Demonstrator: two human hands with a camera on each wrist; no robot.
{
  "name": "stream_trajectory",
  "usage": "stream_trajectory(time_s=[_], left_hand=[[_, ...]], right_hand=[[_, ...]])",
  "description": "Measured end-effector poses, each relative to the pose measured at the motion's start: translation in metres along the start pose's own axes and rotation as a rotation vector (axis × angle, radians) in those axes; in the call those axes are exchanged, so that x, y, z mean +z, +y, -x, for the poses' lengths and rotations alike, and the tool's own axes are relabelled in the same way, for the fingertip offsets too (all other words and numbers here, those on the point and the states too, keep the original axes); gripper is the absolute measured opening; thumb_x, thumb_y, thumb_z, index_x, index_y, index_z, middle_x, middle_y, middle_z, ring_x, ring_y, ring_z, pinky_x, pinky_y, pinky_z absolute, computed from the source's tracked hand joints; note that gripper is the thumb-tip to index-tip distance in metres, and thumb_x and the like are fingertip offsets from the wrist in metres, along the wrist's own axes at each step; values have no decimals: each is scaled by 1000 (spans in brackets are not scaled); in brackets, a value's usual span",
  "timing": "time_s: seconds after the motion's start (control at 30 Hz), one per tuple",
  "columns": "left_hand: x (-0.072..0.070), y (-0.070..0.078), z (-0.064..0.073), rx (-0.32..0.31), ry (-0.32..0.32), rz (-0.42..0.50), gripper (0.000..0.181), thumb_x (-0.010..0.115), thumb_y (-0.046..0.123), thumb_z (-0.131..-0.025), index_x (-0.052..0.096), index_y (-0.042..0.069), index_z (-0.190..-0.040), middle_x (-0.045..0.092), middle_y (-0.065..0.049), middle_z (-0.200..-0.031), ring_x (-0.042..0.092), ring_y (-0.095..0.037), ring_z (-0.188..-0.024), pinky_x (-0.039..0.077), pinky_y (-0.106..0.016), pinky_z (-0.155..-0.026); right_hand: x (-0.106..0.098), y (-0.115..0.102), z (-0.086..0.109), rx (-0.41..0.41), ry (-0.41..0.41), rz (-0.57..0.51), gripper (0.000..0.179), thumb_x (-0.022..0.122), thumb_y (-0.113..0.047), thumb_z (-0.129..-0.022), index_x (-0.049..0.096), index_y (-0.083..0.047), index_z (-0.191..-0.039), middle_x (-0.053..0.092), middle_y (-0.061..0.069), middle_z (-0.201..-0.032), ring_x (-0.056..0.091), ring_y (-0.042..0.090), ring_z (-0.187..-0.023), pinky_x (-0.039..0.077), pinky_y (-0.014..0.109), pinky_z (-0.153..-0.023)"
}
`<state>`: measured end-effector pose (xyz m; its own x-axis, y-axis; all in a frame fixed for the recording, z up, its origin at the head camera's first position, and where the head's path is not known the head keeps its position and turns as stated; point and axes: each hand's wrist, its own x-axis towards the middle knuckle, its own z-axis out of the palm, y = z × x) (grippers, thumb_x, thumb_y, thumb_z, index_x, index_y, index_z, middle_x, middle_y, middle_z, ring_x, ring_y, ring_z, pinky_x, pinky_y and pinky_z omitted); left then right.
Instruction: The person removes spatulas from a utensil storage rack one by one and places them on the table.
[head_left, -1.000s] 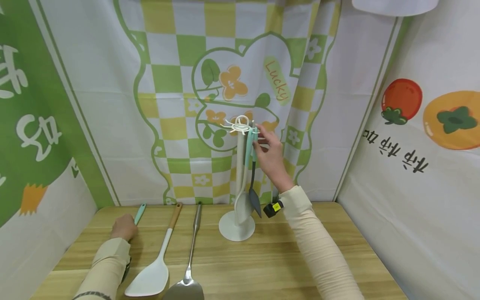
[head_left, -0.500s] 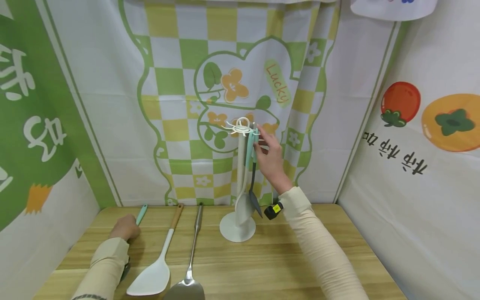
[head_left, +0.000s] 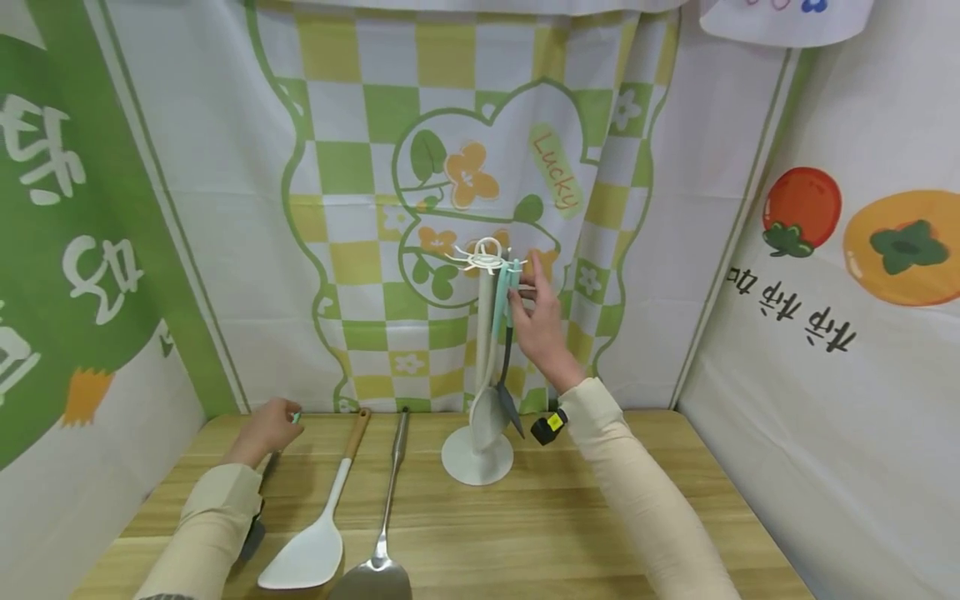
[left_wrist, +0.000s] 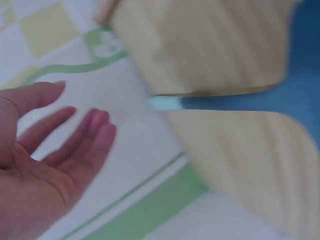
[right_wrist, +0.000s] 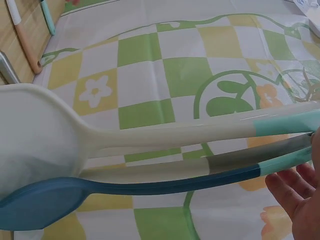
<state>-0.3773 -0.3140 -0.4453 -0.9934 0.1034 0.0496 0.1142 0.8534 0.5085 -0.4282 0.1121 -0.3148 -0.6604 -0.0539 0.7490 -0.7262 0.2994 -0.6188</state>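
Observation:
My left hand (head_left: pixel 266 429) is above the far end of a dark blue utensil (head_left: pixel 253 540) with a mint handle, lying on the table at the left. In the left wrist view, the fingers of this hand (left_wrist: pixel 65 145) are loosely spread, apart from the utensil's mint handle (left_wrist: pixel 165 103). At the white hook stand (head_left: pixel 483 350), my right hand (head_left: pixel 543 325) has its thumb by the mint handle of a hanging dark blue utensil (head_left: pixel 509 408), index finger raised straight. Beside that one hangs a white utensil (right_wrist: pixel 40 135) with a broad rounded head; a grey-handled one (right_wrist: pixel 245 152) shows between them.
A white turner (head_left: pixel 307 554) with a wooden handle and a steel turner (head_left: pixel 375 575) lie side by side on the wooden table (head_left: pixel 570 533). A printed curtain (head_left: pixel 390 167) hangs behind the stand. Cloth walls flank both sides.
My left hand has lifted and moved forward along the blue utensil toward its handle end. The right index finger has moved off the handle top; the hanging utensils stay put.

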Motion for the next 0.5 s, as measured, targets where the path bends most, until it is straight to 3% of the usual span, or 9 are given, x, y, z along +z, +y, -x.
stream_trajectory(time_s=[0.17,0.37,0.5], left_hand=[[-8,46,-7,217,84,55,43,60,3,-96,53,-19,-133,60,-40,-123,61,-52,-109,57,-57,-88],[-22,113,-13,363,177,79,39,61,2,-100,58,-7,-137,58,-29,-137,60,-47,-118,55,-57,-96],[-32,156,-18,495,298,65,37,65,-5,-95,63,-5,-132,60,-27,-133,60,-46,-120,56,-56,-97]], right_hand=[[0,5,9,70,-14,-12,67,52,-16,-107,16,-6,-163,57,20,-135,65,34,-115,59,47,-92],[5,13,19,78,-4,-13,58,54,-16,-107,31,-3,-158,59,21,-134,65,35,-114,58,46,-96],[10,19,26,80,1,-41,52,56,-14,-105,40,-2,-154,61,22,-131,66,36,-112,60,46,-93]])
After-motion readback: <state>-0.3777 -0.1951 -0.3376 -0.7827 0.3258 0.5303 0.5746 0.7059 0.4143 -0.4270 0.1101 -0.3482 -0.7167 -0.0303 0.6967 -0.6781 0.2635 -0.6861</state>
